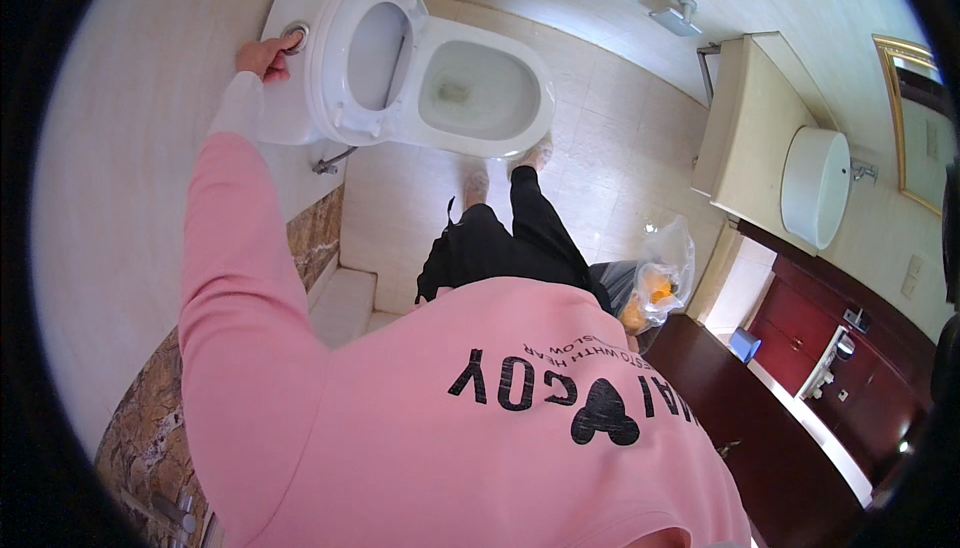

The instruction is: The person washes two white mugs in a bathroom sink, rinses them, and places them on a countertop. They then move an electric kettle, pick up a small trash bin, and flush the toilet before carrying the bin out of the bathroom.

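My left hand (264, 58) is at the round flush button (295, 37) on the lid of a white toilet cistern (289, 109). One digit touches the button and the other fingers curl below it, holding nothing. The toilet's seat and lid (330, 53) stand raised, and water shows in the bowl (480, 90). Of my right hand (633, 342) only a sliver of skin shows past the pink top. It lies against a clear plastic bag (670, 263) with orange items inside and a dark grey bag (616, 282); its grip is hidden.
My feet stand on the tiled floor (409, 210) beside the bowl. A water valve (325, 166) sticks out below the cistern. Right of the floor are a counter (761, 128) with a round white basin (814, 188), a gilt-framed mirror (904, 135) and a dark red door (742, 413).
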### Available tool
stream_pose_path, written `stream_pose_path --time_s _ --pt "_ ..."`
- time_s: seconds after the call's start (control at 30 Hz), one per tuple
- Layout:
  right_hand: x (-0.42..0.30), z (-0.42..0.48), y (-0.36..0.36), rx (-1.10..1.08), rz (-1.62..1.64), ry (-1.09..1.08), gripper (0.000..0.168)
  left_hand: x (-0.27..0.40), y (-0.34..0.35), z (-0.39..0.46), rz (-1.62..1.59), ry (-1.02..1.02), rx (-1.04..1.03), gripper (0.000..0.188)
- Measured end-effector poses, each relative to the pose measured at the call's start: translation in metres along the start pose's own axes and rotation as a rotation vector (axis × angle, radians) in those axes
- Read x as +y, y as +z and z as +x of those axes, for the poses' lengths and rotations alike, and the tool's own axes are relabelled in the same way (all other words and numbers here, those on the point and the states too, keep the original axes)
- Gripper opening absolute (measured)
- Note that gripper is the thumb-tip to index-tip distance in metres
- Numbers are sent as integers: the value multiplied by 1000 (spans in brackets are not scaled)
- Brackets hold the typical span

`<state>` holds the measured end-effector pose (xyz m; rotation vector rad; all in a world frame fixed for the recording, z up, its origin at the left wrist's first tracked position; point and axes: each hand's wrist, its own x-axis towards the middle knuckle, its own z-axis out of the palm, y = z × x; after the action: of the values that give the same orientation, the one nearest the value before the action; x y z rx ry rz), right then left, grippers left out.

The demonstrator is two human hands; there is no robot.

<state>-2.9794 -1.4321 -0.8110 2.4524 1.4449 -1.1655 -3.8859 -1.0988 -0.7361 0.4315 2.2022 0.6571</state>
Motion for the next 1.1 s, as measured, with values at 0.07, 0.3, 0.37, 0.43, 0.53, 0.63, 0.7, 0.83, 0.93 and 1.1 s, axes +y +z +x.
stream_pose_path --time_s 0.07,0.3,0.37,0.43,0.53,0.63,0.7,0.83,0.93,1.1 --pt "17 0 -4 19 44 10 20 8 1 -10 24 9 -2 49" --pt "15 33 -18 123 1529 898 31 1 -1 -3 -17 32 -45 47" --pt "8 33 -19 184 1626 984 34 1 0 -6 -13 16 -6 47" --pt "-1 30 -18 246 1618 949 33 4 -1 -10 -7 12 2 46" --pt "-7 20 -24 286 1691 1018 34 7 -1 -13 9 6 25 46" --pt "-7 6 -26 297 1676 987 33 5 -2 -12 16 22 -17 47" --pt "-7 2 -29 294 1666 970 32 2 -3 -7 1 19 -46 47" --pt "12 -16 -33 270 1625 915 30 -2 -6 -2 -23 -8 -64 48" --pt "25 -34 -39 247 1578 856 29 6 0 -5 -4 -9 -54 48" --pt "48 -57 -55 180 1470 710 27 -7 6 -2 -8 44 27 53"
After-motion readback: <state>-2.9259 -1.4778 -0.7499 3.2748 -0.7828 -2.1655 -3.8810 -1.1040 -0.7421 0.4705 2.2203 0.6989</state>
